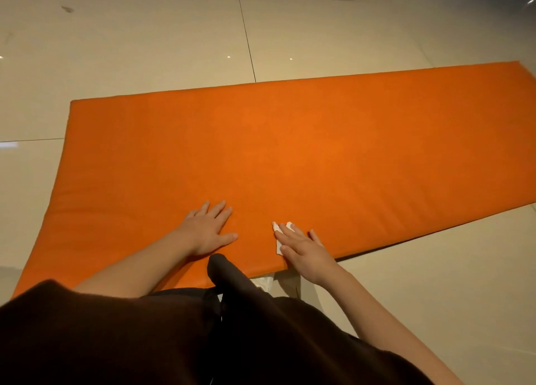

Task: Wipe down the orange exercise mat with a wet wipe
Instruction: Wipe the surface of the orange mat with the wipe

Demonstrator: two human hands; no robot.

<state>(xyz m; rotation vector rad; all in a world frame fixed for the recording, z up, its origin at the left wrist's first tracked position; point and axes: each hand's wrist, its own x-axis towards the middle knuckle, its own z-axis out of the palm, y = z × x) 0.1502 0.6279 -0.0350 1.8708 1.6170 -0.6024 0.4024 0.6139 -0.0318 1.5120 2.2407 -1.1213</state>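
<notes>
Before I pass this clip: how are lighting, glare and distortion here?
Head view: dim, warm light; glare specks on the glossy floor tiles; wide-angle lens skews the orange mat; left hand, right hand and wet wipe are fairly sharp; dark clothing blocks the frame's bottom.

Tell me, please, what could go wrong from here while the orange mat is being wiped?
1. The wet wipe is small and only pressed under the right hand, fingers flat, not gripped, so it may bunch or slip out.
2. The orange exercise mat lies on glossy floor tiles; weight on the flat left hand might make it slide.
3. Most of the mat stretches far beyond both hands, so distant parts may get skipped.
</notes>
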